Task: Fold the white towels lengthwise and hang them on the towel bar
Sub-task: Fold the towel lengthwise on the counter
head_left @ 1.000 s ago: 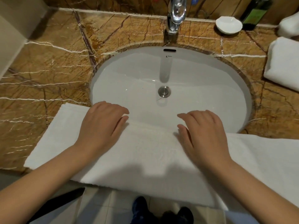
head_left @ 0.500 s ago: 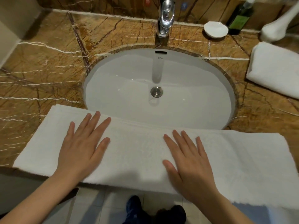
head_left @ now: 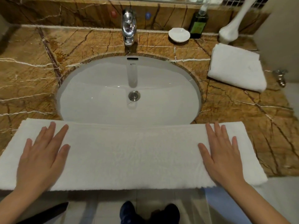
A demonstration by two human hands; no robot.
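A long white towel (head_left: 132, 156) lies folded in a strip along the front edge of the brown marble counter (head_left: 32, 81), its far edge overlapping the rim of the sink (head_left: 129, 88). My left hand (head_left: 42, 152) rests flat on the towel near its left end, fingers spread. My right hand (head_left: 221, 151) lies flat near the right end, fingers spread too. Neither hand grips anything. A second white towel (head_left: 236, 67), folded into a thick square, sits on the counter at the back right. No towel bar is in view.
A chrome faucet (head_left: 129, 28) stands behind the sink. A small white dish (head_left: 178, 35), a green bottle (head_left: 198, 24) and a white object (head_left: 231, 28) stand along the back wall. A metal fitting (head_left: 280, 76) sticks out at far right. Tiled floor and dark shoes (head_left: 148, 212) show below.
Both hands have slid outward from the towel's middle toward its ends, flattening it. The view has tilted up, showing more of the back wall and right side.
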